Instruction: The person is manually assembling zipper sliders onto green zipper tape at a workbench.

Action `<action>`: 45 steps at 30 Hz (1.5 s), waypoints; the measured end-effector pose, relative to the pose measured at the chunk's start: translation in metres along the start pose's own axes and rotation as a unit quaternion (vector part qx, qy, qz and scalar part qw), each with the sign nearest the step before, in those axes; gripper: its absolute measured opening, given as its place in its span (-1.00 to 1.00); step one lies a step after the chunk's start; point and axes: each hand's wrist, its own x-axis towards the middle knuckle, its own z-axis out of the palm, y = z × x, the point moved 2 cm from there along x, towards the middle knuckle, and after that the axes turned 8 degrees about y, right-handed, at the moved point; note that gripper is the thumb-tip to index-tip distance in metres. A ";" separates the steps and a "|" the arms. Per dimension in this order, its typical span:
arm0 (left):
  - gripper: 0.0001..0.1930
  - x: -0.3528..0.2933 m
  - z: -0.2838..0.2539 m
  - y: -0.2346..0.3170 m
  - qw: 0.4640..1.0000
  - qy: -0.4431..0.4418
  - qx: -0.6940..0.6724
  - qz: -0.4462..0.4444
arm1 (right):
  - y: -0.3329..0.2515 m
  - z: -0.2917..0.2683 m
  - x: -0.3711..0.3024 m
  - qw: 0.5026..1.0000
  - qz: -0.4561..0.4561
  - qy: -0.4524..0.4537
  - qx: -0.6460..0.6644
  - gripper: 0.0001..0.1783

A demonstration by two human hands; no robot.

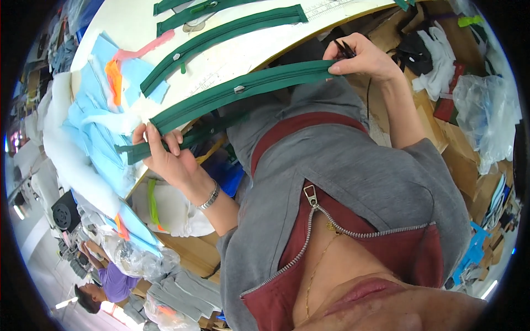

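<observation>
My left hand [168, 157] pinches one end of a green zipper [243, 89], which stretches across in front of me with its grey slider near the middle. A second green strip [135, 153] passes through the same fingers and runs below the first; much of it is in shadow. At the other end of the zipper is my right hand [364, 58], closed on it between thumb and fingers. That hand also keeps a small dark tool [346, 49], perhaps thread snips, tucked in its fingers. Just beyond, another green zipper [215, 45] lies on the white table.
More green strips [234, 15] lie farther up the white table [118, 27]. Light blue fabric [102, 132], an orange strip [114, 80] and white padding [61, 138] crowd its left side. Cardboard and a clear plastic bag [486, 116] are at right. A person in purple [116, 281] sits lower left.
</observation>
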 end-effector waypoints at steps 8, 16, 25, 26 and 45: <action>-0.91 -0.024 0.021 0.014 0.971 0.058 0.201 0.118 | -0.023 -0.008 -0.009 0.996 -0.073 0.055 -0.013 -0.80; -0.65 -0.077 0.103 -0.026 0.898 -0.384 0.185 -0.106 | -0.058 0.029 0.005 0.979 -0.161 -0.113 -0.053 -0.73; -0.84 -0.074 0.095 -0.048 0.936 -0.255 0.064 -0.235 | -0.038 0.029 -0.001 0.986 -0.079 0.117 0.088 -0.74; -0.84 -0.074 0.094 -0.050 0.935 -0.253 0.062 -0.240 | -0.036 0.030 -0.001 0.987 -0.057 0.105 0.106 -0.75; -0.85 -0.075 0.090 -0.053 0.955 -0.213 0.006 -0.206 | -0.039 0.056 0.000 0.992 -0.052 0.092 0.066 -0.79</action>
